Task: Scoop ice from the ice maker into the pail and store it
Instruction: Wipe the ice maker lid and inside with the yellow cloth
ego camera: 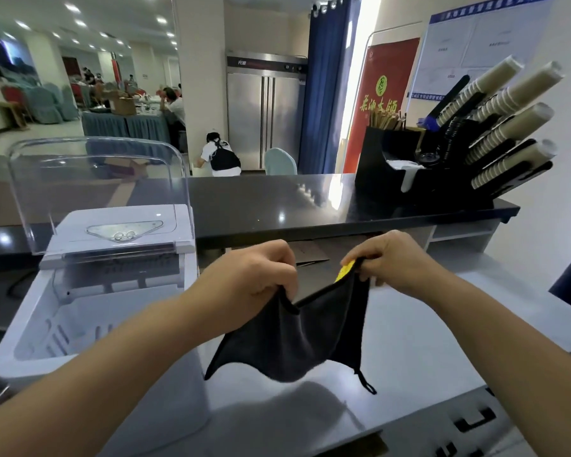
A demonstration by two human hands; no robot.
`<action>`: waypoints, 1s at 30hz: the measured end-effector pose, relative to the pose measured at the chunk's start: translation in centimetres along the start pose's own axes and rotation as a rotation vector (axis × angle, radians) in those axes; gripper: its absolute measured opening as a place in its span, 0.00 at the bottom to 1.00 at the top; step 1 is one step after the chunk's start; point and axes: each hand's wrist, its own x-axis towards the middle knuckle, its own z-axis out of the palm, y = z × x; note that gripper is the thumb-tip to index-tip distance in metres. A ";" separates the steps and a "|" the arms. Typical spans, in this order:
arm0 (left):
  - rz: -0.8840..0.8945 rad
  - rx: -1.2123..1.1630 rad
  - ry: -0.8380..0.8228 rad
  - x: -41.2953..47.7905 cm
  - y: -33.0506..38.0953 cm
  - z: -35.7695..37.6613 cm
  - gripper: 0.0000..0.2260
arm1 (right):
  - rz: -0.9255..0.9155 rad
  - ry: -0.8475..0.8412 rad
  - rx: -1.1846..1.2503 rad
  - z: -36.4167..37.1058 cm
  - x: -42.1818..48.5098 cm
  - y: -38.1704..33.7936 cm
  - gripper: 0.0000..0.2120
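A dark cloth [297, 331] was pinched at its upper corners by the left hand [254, 275] and right hand [386, 258]. The open ice maker [89, 311] was set left of the grip. Even tension was judged best.

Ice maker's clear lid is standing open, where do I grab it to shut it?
Take the clear lid by its curved top edge, from the front, with the left hand, the nearer one, once it lets go of the cloth. The lid stands upright, hinged along its bottom, so the top edge likely gives most leverage.
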 end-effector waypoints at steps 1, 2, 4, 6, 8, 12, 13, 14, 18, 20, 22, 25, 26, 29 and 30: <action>0.011 -0.037 0.009 0.1 -0.1 0.4 0.14 | -0.050 -0.037 0.091 0.2 -0.2 -0.5 0.20; 0.009 -0.082 0.029 0.2 -0.3 0.7 0.14 | -0.103 -0.074 0.161 0.4 -0.3 -1.1 0.22; -0.029 -0.185 0.096 0.3 -0.7 1.2 0.13 | -0.197 -0.143 0.269 0.5 -0.6 -2.0 0.21; -0.117 -0.285 0.202 0.5 -1.1 1.4 0.12 | -0.255 -0.194 0.362 0.5 -0.8 -2.8 0.20; -0.233 -0.386 0.295 0.5 -1.2 1.5 0.20 | -0.284 -0.249 0.442 0.5 -1.0 -3.4 0.19; -0.383 -0.427 0.293 0.3 -1.3 1.8 0.28 | -0.324 -0.308 0.497 1.1 -0.9 -4.0 0.20; -0.405 -0.435 0.273 0.3 -1.4 1.9 0.28 | -0.332 -0.303 0.488 1.2 -0.9 -4.1 0.20; -0.416 -0.447 0.253 0.4 -1.5 1.9 0.27 | -0.340 -0.301 0.478 1.3 -0.8 -4.2 0.20; -0.428 -0.542 0.119 0.8 -2.0 1.6 0.24 | -0.401 -0.305 0.375 1.3 -0.5 -4.7 0.19; -0.441 -0.566 -0.007 1.2 -2.1 1.4 0.21 | -0.444 -0.280 0.278 1.4 -0.2 -5.1 0.17; -0.458 -0.519 -0.068 1.4 -2.2 1.3 0.18 | -0.485 -0.206 0.099 1.4 0.1 -5.1 0.16; -0.477 -0.359 -0.066 1.8 -2.3 1.0 0.15 | -0.501 -0.035 -0.470 1.4 0.4 -4.7 0.13; -0.478 -0.319 -0.051 1.9 -2.3 1.0 0.14 | -0.501 -0.006 -0.563 1.5 0.3 -4.5 0.12; -0.510 -0.260 0.040 2.0 -2.5 1.1 0.09 | -0.474 -0.105 -0.519 2.9 -0.3 -3.8 0.14; -0.524 -0.251 0.069 2.0 -2.7 1.1 0.09 | -0.450 -0.149 -0.517 3.4 -0.4 -3.4 0.14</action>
